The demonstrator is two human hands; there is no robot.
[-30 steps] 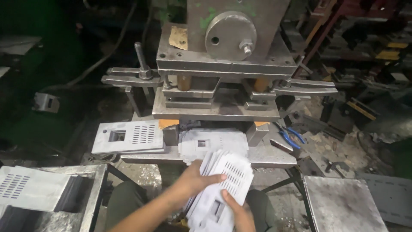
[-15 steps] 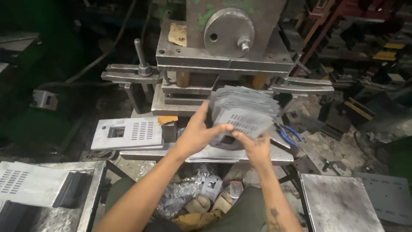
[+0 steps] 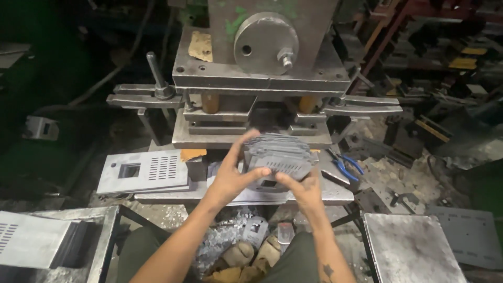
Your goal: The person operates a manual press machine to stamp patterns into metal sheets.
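Head view: left hand (image 3: 230,175) and right hand (image 3: 306,187) grip the plate stack (image 3: 277,157), now lowered slightly, squared up before the press (image 3: 262,78).

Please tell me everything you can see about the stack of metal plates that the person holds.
The stack of plates is thin grey sheet metal, each piece with a square cut-out and rows of slots. The plates are fanned slightly, tilted toward the camera. The left hand and right hand hold it above the press table, before the press.
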